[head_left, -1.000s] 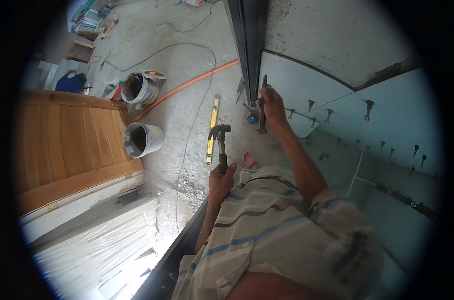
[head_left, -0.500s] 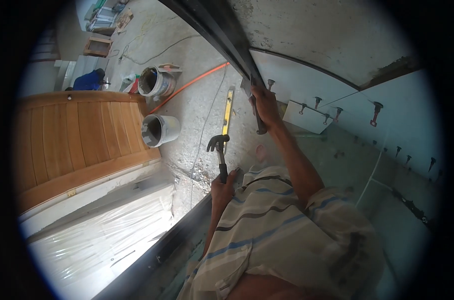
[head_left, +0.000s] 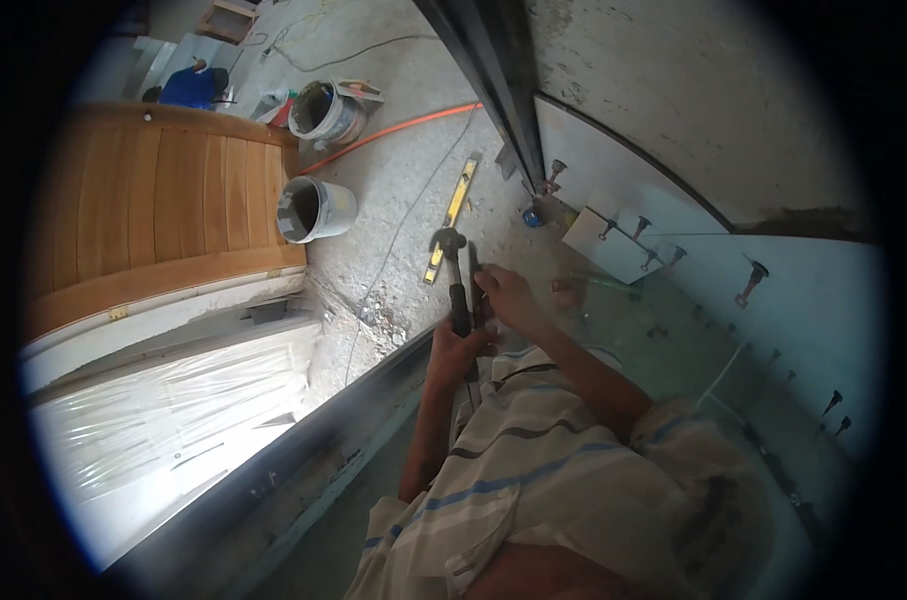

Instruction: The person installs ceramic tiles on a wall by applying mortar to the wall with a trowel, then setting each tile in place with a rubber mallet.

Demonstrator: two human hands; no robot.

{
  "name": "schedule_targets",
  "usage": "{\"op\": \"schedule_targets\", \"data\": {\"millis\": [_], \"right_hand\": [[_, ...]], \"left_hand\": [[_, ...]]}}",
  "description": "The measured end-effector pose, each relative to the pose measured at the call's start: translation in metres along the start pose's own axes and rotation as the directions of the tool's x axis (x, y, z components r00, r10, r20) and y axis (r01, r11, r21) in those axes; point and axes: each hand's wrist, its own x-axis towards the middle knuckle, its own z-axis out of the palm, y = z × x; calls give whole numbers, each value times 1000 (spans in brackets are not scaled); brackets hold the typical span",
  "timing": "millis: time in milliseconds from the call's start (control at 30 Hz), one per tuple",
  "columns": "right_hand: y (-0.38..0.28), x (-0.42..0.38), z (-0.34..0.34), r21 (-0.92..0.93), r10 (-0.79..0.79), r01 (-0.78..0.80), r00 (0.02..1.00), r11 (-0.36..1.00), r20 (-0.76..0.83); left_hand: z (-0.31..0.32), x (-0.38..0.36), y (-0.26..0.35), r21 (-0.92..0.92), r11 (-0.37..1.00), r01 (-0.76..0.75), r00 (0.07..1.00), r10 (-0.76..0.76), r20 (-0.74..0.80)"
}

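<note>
My left hand (head_left: pixel 458 352) is closed round the black grip of a claw hammer (head_left: pixel 455 270), whose head points up and away from me. My right hand (head_left: pixel 514 300) has come close beside it, thumb and fingers closed on a narrow dark metal bar (head_left: pixel 475 262). The bar stands nearly parallel to the hammer, and its lower end passes by my left fingers. Behind the hammer head, a yellow spirit level (head_left: pixel 462 196) lies on the rough concrete floor (head_left: pixel 399 190).
Two buckets (head_left: pixel 339 212) stand left, near an orange hose (head_left: pixel 404 132) and a wooden door (head_left: pixel 174 200). A dark metal post (head_left: pixel 519 100) rises ahead. Tiles with levelling clips (head_left: pixel 751 283) line the right. A person in blue (head_left: pixel 189 88) is far left.
My right hand has come down and back from the metal post, bringing the dark bar next to the hammer. The view has shifted; the hammer stays in my left hand.
</note>
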Motion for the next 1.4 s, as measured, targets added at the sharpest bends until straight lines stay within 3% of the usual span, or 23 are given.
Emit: {"op": "schedule_targets", "data": {"millis": [33,67,100,133,233,333,400,633,733,767,833,867,933,967,1033,1100,1133,1200,1233,1267,1300,1333,1400], "right_hand": [[-1,1,-3,-75,-49,61,988,995,143],[0,2,-8,-261,-173,120,966,958,-190],[-11,2,-20,-448,-331,101,817,888,-472],[-13,9,-46,-541,-344,-39,733,840,-587],[-14,13,-141,-671,-607,-264,290,693,-740],[-24,-6,-173,-602,-525,-480,301,639,-796],[-12,3,-171,-618,-463,-526,410,584,-786],[-51,99,-117,-505,-550,-673,172,540,-817],[-51,157,-91,-764,-728,-273,239,585,-643],[-65,173,-64,-715,-624,-338,349,611,-699],[-84,191,-54,-665,-641,-188,178,723,-747],[-82,188,-57,-667,-644,-191,175,720,-745],[-70,170,-77,-686,-691,119,243,718,-681],[-70,162,-76,-547,-589,223,224,807,-777],[-71,146,-89,-717,-699,-128,163,685,-696],[-65,147,-93,-680,-606,-386,312,624,-732],[-71,150,-89,-772,-648,-311,422,554,-635],[-33,176,-110,-836,-726,-199,420,511,-544],[22,189,-163,-910,-786,-285,466,301,-407],[-17,179,-147,-885,-815,5,393,465,-426],[-53,164,-130,-984,-884,-71,432,166,-181],[-75,156,-95,-678,-620,62,472,733,-627],[-76,146,-84,-714,-475,-141,656,686,-586]], "left_hand": [[-5,2,-10,-3,1000,-2,1000,2,0],[-12,6,-27,-30,1000,10,1000,-10,-13],[-18,10,-42,-56,998,25,999,-26,-21],[-21,10,-54,-57,998,30,999,-31,-13],[-46,15,-87,-162,983,88,989,-106,-105],[-81,30,-122,-88,971,224,966,-233,-115],[-108,44,-133,-107,935,339,933,-349,-89],[-191,87,-174,-262,843,470,871,-491,-14],[-212,92,-183,-329,816,475,851,-521,-63],[-217,91,-181,-329,812,482,848,-526,-58],[-229,91,-183,-424,771,476,841,-540,-39],[-235,93,-185,-423,771,476,842,-539,-34],[-242,94,-196,-464,755,463,845,-535,-27],[-245,97,-199,-477,748,462,842,-539,-28],[-252,104,-212,-502,740,448,838,-544,-52],[-261,116,-238,-459,777,431,865,-500,-35],[-264,119,-248,-399,825,400,895,-445,-23],[-263,124,-251,-402,849,344,924,-382,-17],[-257,130,-246,-490,784,382,887,-459,-44],[-251,132,-236,-487,775,402,864,-497,-77],[-248,143,-231,-476,771,422,846,-524,-99],[-245,159,-252,-491,762,423,845,-528,-90],[-243,181,-277,-480,748,459,841,-540,-37]]}}
